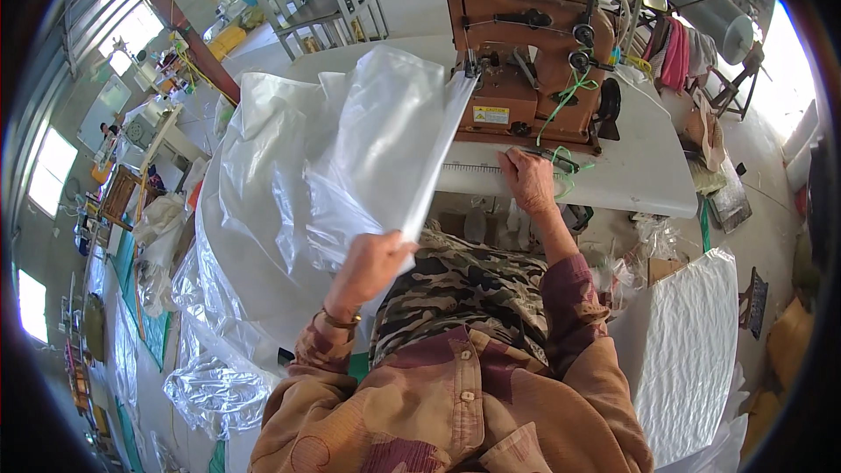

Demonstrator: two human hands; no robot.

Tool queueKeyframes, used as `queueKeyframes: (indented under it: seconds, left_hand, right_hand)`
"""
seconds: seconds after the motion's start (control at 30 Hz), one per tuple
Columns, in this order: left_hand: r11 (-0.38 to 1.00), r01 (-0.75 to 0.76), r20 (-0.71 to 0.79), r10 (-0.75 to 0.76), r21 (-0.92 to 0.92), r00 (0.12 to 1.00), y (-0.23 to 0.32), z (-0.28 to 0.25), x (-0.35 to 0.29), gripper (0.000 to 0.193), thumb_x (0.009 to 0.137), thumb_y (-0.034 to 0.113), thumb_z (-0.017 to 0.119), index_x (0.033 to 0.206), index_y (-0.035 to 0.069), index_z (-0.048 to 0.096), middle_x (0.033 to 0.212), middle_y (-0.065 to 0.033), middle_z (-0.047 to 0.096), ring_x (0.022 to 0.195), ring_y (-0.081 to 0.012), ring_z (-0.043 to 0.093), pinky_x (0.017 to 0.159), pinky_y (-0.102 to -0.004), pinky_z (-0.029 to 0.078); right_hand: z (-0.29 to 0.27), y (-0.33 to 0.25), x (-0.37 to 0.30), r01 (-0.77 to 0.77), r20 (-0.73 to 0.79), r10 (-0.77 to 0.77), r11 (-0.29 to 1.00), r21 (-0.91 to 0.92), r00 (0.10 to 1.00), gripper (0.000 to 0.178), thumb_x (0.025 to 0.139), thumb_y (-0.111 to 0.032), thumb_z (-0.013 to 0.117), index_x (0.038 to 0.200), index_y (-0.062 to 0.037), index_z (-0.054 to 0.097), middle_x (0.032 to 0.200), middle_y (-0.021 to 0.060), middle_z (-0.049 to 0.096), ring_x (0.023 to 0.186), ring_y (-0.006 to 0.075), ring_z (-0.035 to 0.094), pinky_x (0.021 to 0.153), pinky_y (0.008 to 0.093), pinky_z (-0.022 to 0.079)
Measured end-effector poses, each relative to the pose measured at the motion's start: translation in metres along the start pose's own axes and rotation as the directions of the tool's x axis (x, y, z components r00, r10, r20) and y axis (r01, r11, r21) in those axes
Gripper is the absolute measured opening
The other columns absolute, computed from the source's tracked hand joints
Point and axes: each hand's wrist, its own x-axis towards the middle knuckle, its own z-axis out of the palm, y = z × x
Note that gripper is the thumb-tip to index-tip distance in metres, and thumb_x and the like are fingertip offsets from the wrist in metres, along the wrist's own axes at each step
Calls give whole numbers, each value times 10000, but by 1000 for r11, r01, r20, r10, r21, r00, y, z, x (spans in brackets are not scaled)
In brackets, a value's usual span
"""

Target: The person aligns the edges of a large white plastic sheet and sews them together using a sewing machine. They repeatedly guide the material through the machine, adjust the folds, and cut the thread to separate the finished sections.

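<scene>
My left hand [363,270] is closed on the near corner of a translucent white plastic sheet [377,114]. The sheet's folded edge runs up and away to the needle area of a brown sewing machine [526,61], which stands on a white table [648,180]. Just in front of the machine base is my right hand [528,180], its fingers curled at the table's front edge beside a printed ruler strip [473,168]. A dark slim tool [565,160] lies against its fingertips; whether they grip it I cannot make out. Green thread [561,109] hangs from the machine and loops by that tool.
More plastic film [219,390] drapes off the table's left side to the floor. A stack of white sheets [688,355] stands at my right. A grey metal frame chair [324,9] is behind the table, and a rusty post [175,22] rises at the back left.
</scene>
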Motion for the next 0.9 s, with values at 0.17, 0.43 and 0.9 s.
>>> queueKeyframes:
  seconds: [0.17, 0.43, 0.9]
  left_hand:
    - [985, -159, 286, 172, -66, 943, 5, 57, -2, 371, 937, 261, 666, 670, 8, 617, 593, -209, 579, 527, -397, 565, 543, -457, 435]
    - [910, -386, 54, 382, 155, 923, 54, 19, 14, 312, 827, 303, 804, 741, 49, 644, 577, -115, 564, 526, -337, 580, 491, -414, 430]
    - [841, -6, -263, 176, 542, 948, -147, 53, 171, 391, 972, 217, 590, 1305, 12, 589, 1394, -163, 572, 1280, -318, 534, 1129, -422, 369]
  right_hand:
    - [-2, -7, 2, 30, -18, -30, 999, 27, 999, 264, 925, -223, 654, 765, -27, 580, 747, 165, 650, 747, 378, 663, 638, 467, 510]
    - [1, -2, 0, 46, -12, -46, 999, 13, 999, 290, 946, -288, 635, 779, -52, 610, 724, 169, 661, 688, 385, 661, 614, 474, 525]
    - [-1, 2, 1, 56, -3, -56, 998, 42, 998, 292, 950, -301, 625, 821, -41, 655, 681, 164, 660, 649, 361, 670, 611, 459, 534]
